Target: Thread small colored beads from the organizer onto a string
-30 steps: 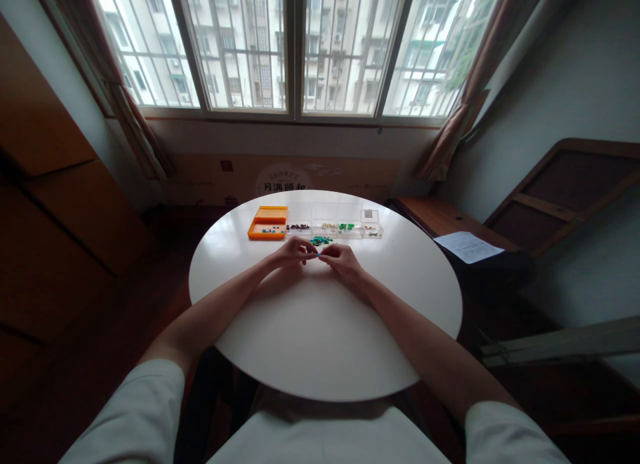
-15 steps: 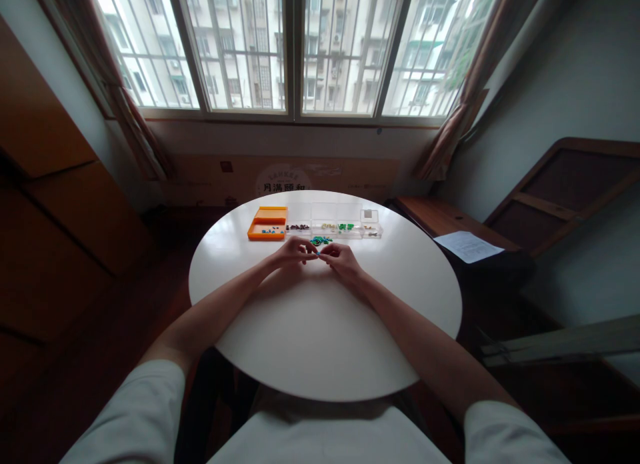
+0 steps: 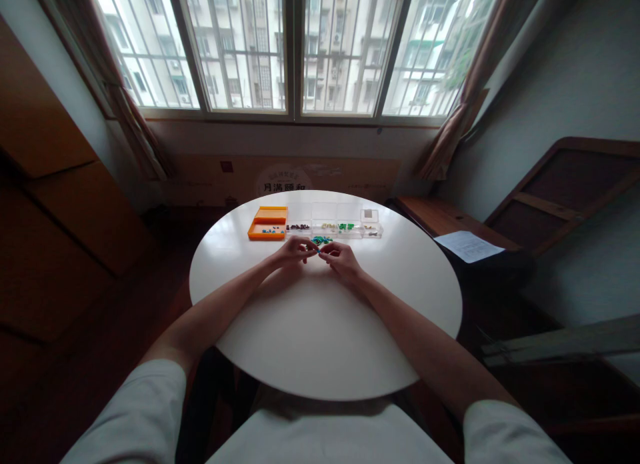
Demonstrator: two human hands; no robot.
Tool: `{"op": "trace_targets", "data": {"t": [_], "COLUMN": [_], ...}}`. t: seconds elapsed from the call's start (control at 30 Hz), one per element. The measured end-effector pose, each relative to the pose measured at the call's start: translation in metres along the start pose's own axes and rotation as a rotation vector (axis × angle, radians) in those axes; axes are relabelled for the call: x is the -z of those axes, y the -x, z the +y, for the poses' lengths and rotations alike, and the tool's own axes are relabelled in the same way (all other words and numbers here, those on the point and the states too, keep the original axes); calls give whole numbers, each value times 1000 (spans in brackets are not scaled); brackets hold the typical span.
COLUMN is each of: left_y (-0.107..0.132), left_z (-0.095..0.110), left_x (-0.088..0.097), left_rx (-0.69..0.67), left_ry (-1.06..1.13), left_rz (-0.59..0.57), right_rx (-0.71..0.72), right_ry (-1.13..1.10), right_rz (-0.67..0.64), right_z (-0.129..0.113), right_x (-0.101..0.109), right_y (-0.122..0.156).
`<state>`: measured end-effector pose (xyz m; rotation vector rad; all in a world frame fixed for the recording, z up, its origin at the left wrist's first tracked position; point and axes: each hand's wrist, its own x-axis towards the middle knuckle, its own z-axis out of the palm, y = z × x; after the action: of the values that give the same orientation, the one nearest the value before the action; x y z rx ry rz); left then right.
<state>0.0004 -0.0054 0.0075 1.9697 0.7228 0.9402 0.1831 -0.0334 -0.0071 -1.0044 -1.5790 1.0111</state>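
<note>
My left hand (image 3: 295,249) and my right hand (image 3: 341,256) meet above the white round table (image 3: 310,337), fingertips pinched around one small blue piece (image 3: 318,251). The piece is too small for its kind to show. Just behind the fingers lies a pile of small green and teal pieces (image 3: 323,240). An open orange case (image 3: 267,237) stands beyond my left hand, with several little blue and dark pieces inside. To its right, a clear plastic box (image 3: 350,235) has compartments of dark, yellowish and green bits.
At the right end of the row is a small clear box (image 3: 370,216) with its lid raised. A wooden side table (image 3: 430,217) with a sheet of paper (image 3: 468,247) stands to the right. Beyond the table, a printed cardboard panel (image 3: 200,174) leans below the window.
Both hands keep almost the same place. The fingertips have shifted very slightly around the small blue piece; the cases and the pile have not moved.
</note>
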Motion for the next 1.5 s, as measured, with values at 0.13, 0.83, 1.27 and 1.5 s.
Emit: {"op": "trace_targets", "data": {"t": [0.13,0.83,1.27,1.5], "left_y": [0,1,3,2], "left_z": [-2,7,6,7], "left_x": [0,-1,-1,-1], "left_rx": [3,21,24,32], "left_ry": [-6,-35,-45,-53], "left_rz": [-1,38,14,10], "right_rx": [10,4,7,8], "right_ry": [-8,15,22,27], "right_rz": [-11,6,-16,-9], "right_z": [1,-3,-4,-6], "right_x": [1,0,1,1], "right_y": [0,1,1,1]}}
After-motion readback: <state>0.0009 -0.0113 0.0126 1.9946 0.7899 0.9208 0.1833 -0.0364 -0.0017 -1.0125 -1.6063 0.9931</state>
